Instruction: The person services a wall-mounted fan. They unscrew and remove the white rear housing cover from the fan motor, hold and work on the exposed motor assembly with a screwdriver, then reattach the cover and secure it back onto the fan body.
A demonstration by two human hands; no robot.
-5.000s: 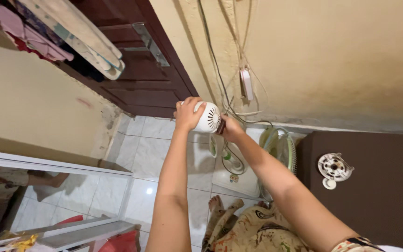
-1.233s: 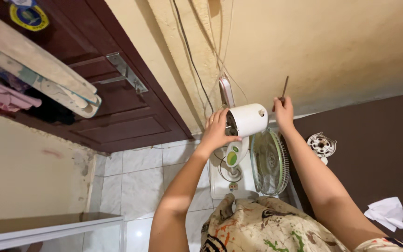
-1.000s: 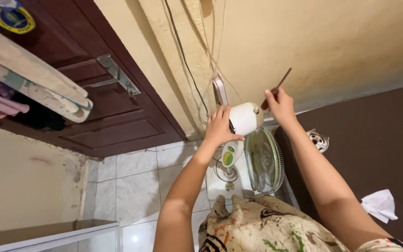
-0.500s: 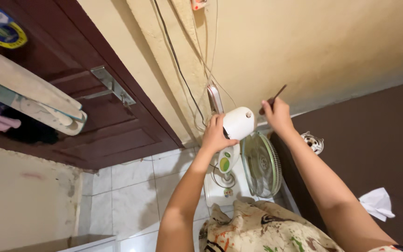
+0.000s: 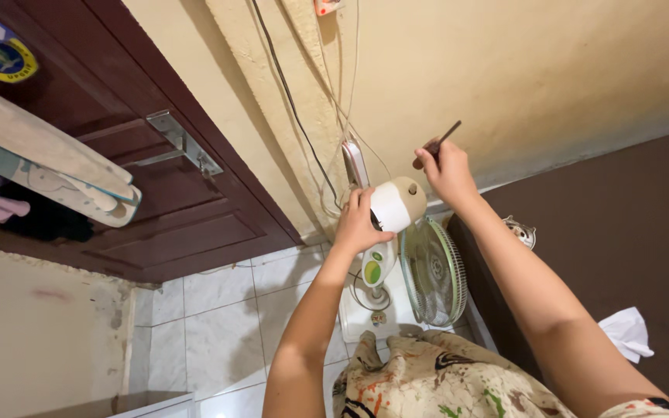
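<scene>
at the far left, folded cloth point(image 5: 48, 174) juts in front of a dark wooden door point(image 5: 172, 209) that carries a metal bracket point(image 5: 183, 143). below the door lies a white tiled floor point(image 5: 218, 310). right of the door, a cream wall point(image 5: 520, 70) runs up, with thin cables point(image 5: 296, 116) hanging down it.

the left hand point(image 5: 359, 224) is raised, its fingers wrapped about the near end of a white motor housing point(image 5: 396, 205), which it grips firmly. the housing sits at the top of a standing fan, just above the fan's green-and-white control panel point(image 5: 373, 267) and beside the round wire grille point(image 5: 433, 271), which faces right. the fan's base point(image 5: 373, 317) rests on the floor close to the wall.

just right of the housing, the right hand point(image 5: 447, 170) is closed in a pinch on a thin dark tool point(image 5: 439, 143), whose tip points up and right against the wall; the hand hovers near the housing's far end, and whether the tool touches it cannot be told.

at the bottom, patterned clothing point(image 5: 443, 387) covers the person's body. further right a dark brown surface point(image 5: 621, 232) holds a small round fitting point(image 5: 520, 232) and a crumpled white tissue point(image 5: 625, 333).
</scene>
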